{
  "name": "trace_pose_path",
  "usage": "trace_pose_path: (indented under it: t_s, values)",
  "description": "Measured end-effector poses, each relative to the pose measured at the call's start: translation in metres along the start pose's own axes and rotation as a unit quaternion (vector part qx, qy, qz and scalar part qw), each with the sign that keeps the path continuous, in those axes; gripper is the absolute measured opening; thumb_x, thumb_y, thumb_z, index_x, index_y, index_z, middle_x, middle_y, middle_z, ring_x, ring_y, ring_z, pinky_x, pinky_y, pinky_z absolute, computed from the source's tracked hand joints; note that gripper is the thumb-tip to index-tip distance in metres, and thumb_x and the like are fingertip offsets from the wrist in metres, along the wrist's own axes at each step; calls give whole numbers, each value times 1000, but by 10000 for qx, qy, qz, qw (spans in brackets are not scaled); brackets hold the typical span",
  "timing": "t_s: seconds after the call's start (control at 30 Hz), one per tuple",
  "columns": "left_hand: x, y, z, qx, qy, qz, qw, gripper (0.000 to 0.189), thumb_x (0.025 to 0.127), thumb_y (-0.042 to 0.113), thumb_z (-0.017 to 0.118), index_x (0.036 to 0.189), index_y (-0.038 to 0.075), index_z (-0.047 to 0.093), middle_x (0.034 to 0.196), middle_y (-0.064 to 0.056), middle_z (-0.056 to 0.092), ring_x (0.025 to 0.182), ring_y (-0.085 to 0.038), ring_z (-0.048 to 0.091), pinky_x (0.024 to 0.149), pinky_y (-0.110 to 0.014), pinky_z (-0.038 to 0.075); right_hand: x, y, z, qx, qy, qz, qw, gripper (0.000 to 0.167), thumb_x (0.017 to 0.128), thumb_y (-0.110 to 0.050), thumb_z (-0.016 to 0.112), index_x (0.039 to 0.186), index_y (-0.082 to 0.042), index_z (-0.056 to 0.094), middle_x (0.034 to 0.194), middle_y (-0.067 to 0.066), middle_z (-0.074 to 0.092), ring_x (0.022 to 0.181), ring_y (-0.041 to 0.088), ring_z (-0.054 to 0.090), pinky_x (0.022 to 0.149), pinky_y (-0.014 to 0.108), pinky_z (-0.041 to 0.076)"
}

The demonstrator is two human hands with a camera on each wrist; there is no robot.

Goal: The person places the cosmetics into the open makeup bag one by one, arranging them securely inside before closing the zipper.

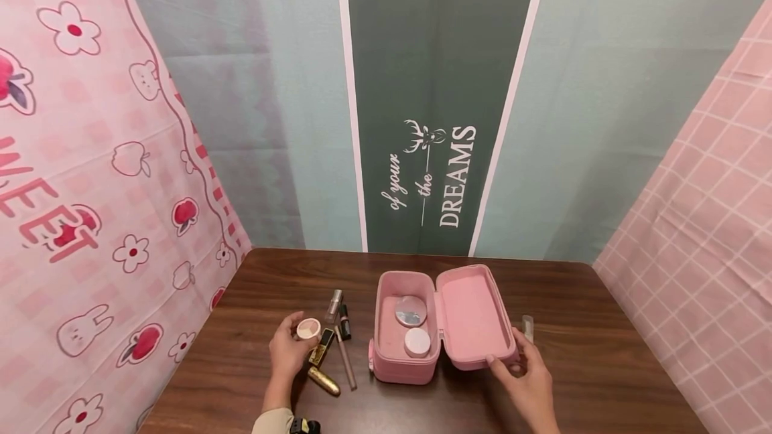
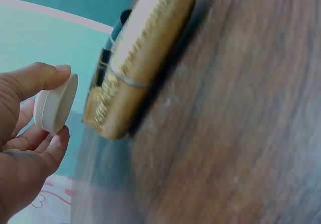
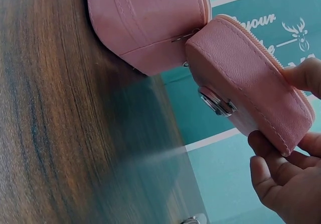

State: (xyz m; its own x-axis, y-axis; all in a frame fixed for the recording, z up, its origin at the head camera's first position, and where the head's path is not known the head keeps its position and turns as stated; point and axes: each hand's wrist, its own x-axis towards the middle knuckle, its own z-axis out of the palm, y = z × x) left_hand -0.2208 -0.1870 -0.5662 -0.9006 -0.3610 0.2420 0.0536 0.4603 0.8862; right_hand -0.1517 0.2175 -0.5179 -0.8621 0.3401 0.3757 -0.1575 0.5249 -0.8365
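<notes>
My left hand pinches a small round white-rimmed compact between thumb and fingers, its face showing several beige-pink sections in the head view. From the side, the compact looks plain white in the left wrist view. My right hand grips the outer edge of the lid of a pink zip-up makeup case. That lid is swung out to the right, with a metal fitting on its top. Inside the case lie a round compact with a shiny part and a round pale pink container.
Beside my left hand lie a gold tube, a black-and-gold case, a slim pencil, a dark tube and a clear-capped tube. A clear item stands behind my right hand. Cloth hangs around the wooden table.
</notes>
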Motion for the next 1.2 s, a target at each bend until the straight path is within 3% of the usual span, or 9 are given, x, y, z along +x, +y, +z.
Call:
trace_pose_path:
  t_s: [0.2,0.53,0.83,1.2]
  values:
    - [-3,13,4,-179,-129,36,9997,63,59,-7,80,118,-6,57,103,-21,63,88,-31,62,74,-35,50,1,4,-2,-78,-81,-9,9999,66,69,-5,80,127,4,51,113,20,58,73,5,56,63,12,43]
    - [-2,41,5,-513,-296,355,9976,65,59,-7,81,120,-1,58,104,-18,63,90,-30,61,76,-34,49,0,4,-3,-184,-122,-11,9998,65,69,-7,80,127,4,51,114,21,58,73,4,55,63,12,43]
    - [-4,68,9,-585,-793,762,9922,65,60,-3,82,120,0,58,100,-15,65,84,-27,61,72,-34,49,2,1,-3,-230,-196,-26,9995,66,71,-10,80,128,4,50,111,21,59,74,4,55,64,12,43]
    - [-8,89,14,-537,-1305,1026,9847,65,60,-1,83,119,1,57,99,-14,65,84,-29,59,72,-34,48,3,2,-3,-288,-234,10,9993,66,71,-12,80,128,3,50,111,21,59,74,2,54,64,12,43]
